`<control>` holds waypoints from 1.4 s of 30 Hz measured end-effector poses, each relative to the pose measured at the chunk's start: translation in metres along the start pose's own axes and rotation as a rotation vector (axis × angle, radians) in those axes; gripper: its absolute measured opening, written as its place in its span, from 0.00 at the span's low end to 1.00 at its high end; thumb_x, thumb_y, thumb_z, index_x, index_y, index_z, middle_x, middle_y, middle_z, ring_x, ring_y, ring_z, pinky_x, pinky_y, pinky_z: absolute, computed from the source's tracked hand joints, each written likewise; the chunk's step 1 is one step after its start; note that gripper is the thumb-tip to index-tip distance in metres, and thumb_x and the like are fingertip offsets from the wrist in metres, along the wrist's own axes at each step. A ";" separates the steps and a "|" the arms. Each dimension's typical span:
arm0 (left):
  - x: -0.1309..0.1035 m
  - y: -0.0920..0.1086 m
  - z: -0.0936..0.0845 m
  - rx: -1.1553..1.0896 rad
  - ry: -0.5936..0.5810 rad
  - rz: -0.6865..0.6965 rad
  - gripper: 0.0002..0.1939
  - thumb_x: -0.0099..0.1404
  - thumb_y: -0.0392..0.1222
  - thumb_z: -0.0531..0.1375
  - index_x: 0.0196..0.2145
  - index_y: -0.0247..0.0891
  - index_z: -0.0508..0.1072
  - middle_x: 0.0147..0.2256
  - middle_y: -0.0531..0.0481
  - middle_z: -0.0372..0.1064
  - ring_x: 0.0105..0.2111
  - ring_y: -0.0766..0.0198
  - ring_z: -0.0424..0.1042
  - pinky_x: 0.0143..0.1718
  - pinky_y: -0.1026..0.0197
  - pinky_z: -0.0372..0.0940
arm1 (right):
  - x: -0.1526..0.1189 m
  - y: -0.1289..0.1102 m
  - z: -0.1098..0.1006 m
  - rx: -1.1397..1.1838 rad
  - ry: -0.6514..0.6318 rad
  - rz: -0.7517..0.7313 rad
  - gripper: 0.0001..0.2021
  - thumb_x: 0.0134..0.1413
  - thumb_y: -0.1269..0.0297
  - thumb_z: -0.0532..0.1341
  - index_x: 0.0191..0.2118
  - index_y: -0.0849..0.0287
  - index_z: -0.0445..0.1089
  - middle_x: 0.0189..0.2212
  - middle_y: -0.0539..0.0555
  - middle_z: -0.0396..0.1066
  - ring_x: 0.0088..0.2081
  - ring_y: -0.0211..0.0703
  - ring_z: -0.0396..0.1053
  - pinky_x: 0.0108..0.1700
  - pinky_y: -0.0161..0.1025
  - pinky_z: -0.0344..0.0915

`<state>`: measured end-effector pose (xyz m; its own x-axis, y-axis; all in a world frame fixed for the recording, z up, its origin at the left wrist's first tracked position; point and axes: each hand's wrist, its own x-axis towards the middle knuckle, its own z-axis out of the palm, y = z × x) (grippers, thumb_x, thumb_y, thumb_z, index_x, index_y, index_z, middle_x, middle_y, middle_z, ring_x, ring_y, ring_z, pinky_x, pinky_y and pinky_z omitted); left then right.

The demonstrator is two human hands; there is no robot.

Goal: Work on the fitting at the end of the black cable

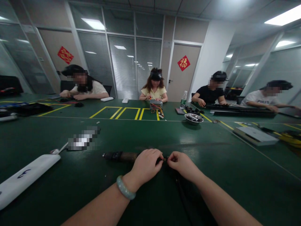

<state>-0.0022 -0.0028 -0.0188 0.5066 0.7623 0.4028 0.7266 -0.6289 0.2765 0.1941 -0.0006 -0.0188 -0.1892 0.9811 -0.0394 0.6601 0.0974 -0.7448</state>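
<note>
A dark, stick-like cylindrical tool (119, 156) with a brown middle and a narrow metal tip lies across the green table, its tip to the left. My left hand (147, 164) is closed over its right end, thumb and forefinger pinched together. Between the fingertips of both hands shows a small brassy part (165, 159), too small to name. My right hand (181, 164) is closed in a pinch on the right side of that part; what it grips is mostly hidden. A black cord (182, 196) runs from below my right hand toward the table's near edge.
A white power bank-like case (30, 179) and a blurred-out device (83, 139) lie left. Across the table (131, 133) several people work. A metal bowl (194, 118) of small parts, a water bottle (183, 99) and a flat grey box (256, 135) stand farther off.
</note>
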 end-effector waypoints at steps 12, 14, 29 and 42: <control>0.000 0.001 -0.004 -0.051 -0.004 0.000 0.04 0.65 0.39 0.57 0.39 0.42 0.70 0.40 0.52 0.71 0.41 0.59 0.69 0.45 0.54 0.63 | 0.001 0.003 0.004 0.002 -0.062 -0.084 0.06 0.52 0.64 0.60 0.34 0.58 0.74 0.29 0.50 0.75 0.30 0.38 0.69 0.30 0.32 0.59; 0.001 0.001 -0.004 -0.048 -0.003 -0.004 0.03 0.65 0.39 0.57 0.38 0.41 0.70 0.39 0.52 0.71 0.41 0.60 0.69 0.45 0.55 0.63 | 0.001 0.002 0.004 -0.009 -0.057 -0.081 0.06 0.52 0.65 0.60 0.34 0.58 0.74 0.29 0.50 0.75 0.30 0.38 0.69 0.31 0.32 0.58; 0.000 0.000 -0.001 -0.064 0.025 0.003 0.03 0.62 0.39 0.59 0.35 0.40 0.70 0.40 0.51 0.71 0.41 0.58 0.69 0.47 0.53 0.62 | 0.002 0.003 0.006 0.003 -0.035 -0.088 0.05 0.52 0.66 0.60 0.33 0.57 0.74 0.29 0.49 0.75 0.31 0.39 0.70 0.32 0.32 0.59; -0.001 0.000 -0.002 -0.080 0.014 0.012 0.02 0.63 0.39 0.58 0.35 0.39 0.69 0.42 0.49 0.70 0.43 0.58 0.69 0.47 0.52 0.63 | 0.001 0.002 0.005 -0.004 -0.040 -0.074 0.05 0.51 0.65 0.61 0.33 0.57 0.74 0.29 0.49 0.75 0.31 0.39 0.70 0.32 0.33 0.59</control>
<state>-0.0040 -0.0039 -0.0174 0.5080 0.7530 0.4183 0.6809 -0.6485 0.3405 0.1918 0.0003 -0.0238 -0.2664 0.9638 -0.0112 0.6460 0.1699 -0.7442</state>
